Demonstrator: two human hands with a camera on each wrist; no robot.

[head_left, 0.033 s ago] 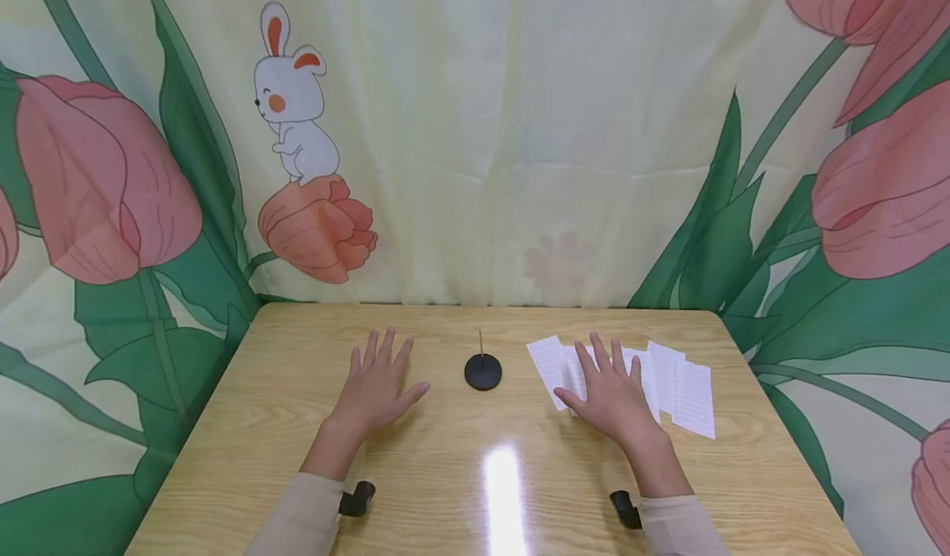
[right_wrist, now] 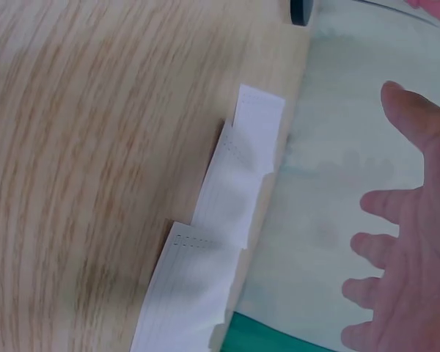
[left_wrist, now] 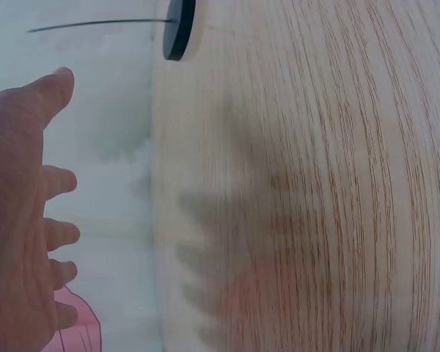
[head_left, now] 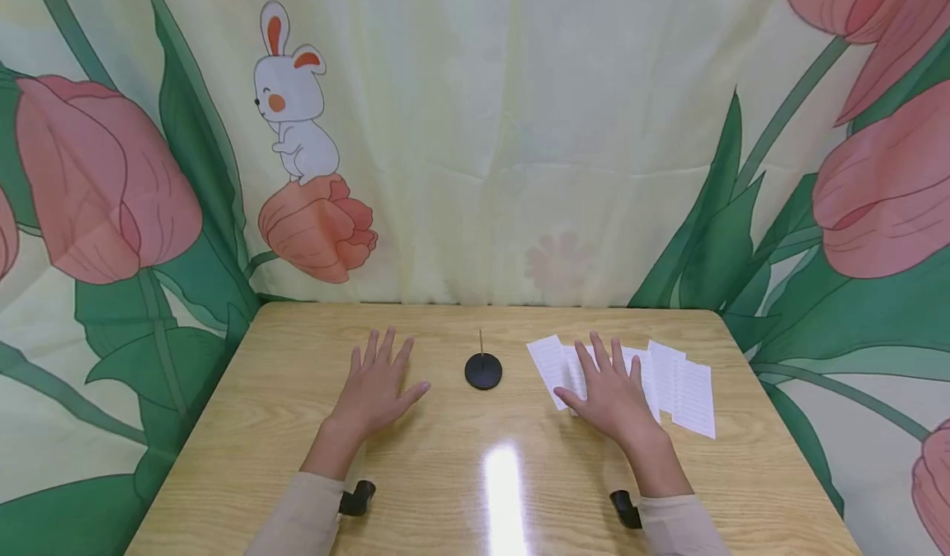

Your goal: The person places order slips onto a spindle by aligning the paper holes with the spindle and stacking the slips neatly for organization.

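Note:
In the head view my left hand (head_left: 374, 391) is held palm down above the left part of the table, fingers spread, holding nothing. The left wrist view shows its shadow on the wood below the hand (left_wrist: 18, 183). My right hand (head_left: 610, 395) is spread the same way over several white lined paper sheets (head_left: 692, 395), hiding part of them. A gap between this hand (right_wrist: 418, 235) and the overlapping sheets (right_wrist: 227, 191) shows in the right wrist view. Between the hands stands a round black base (head_left: 483, 377) with a thin upright spike (head_left: 481, 341).
The wooden table (head_left: 445, 490) ends at a curtain (head_left: 460, 127) printed with tulips and a rabbit. Black devices (head_left: 358, 498) sit at both wrists. A bright light reflection lies on the table's front middle.

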